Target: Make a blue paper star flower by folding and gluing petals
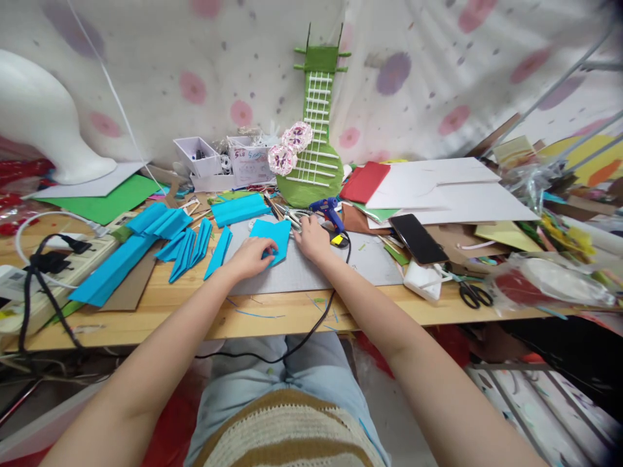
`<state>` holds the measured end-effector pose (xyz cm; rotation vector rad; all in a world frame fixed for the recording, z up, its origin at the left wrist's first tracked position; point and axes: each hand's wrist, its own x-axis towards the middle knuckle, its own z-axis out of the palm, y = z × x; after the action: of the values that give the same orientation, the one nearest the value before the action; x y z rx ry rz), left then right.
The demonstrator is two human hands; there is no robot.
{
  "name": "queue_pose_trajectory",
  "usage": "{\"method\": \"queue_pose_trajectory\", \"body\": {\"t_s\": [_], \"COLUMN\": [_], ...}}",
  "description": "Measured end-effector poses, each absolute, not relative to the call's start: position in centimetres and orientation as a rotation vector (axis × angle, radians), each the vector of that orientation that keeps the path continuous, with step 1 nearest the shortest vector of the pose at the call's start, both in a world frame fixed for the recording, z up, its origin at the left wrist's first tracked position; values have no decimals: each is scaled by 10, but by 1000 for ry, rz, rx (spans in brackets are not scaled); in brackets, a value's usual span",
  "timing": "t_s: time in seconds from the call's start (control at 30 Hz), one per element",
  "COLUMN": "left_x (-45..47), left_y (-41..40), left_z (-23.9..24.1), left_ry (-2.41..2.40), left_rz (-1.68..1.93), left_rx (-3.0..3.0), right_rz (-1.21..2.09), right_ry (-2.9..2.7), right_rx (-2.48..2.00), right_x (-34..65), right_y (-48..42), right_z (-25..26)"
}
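Head view looks down on a cluttered wooden work surface [272, 321] with a grey cutting mat [311, 269] at its middle. Behind the mat a green cardboard guitar-shaped model [314, 165] with white stick frets leans on the spotted cloth backdrop, two pink paper flowers [291, 148] fixed to its body. Long folded strips of bright blue paper [146, 250] fan out over the left half of the surface, beside a white power strip [58, 259] with black plugs. White sheets of card [448, 191] and a red folded sheet [365, 181] lie to the right, with a black phone [418, 239] face up and black-handled scissors [474, 295] near the front edge. A blue hot-glue gun [328, 213] rests just behind the right hand [311, 239], whose fingers curl loosely on the mat, grasping nothing that can be seen. The left hand [250, 258] presses flat, fingers spread, on a small blue folded paper piece [273, 239] lying on the mat between both hands; it is creased and roughly fan-shaped. A white box [250, 165] at the back carries handwriting too small to read.
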<state>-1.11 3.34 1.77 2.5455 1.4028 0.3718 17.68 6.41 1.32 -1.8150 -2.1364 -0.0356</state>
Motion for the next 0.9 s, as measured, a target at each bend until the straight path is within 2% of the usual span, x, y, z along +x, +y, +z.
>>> {"method": "queue_pose_trajectory", "body": {"t_s": [0.33,0.63,0.9], "left_x": [-31,-55,-36], "left_y": [40,52,42], "left_z": [29,42,32], "left_ry": [1314,1193,1238], "left_rz": [178,16,191], "left_rx": [2494,2497,2444], "right_rz": [97,-141,-182], "right_ry": [-2326,-2357,-2554], "right_rx": [-2081,-1883,-1674], "right_x": [167,162,136], "right_y": [112,131,157], "right_z": [47,58,43]}}
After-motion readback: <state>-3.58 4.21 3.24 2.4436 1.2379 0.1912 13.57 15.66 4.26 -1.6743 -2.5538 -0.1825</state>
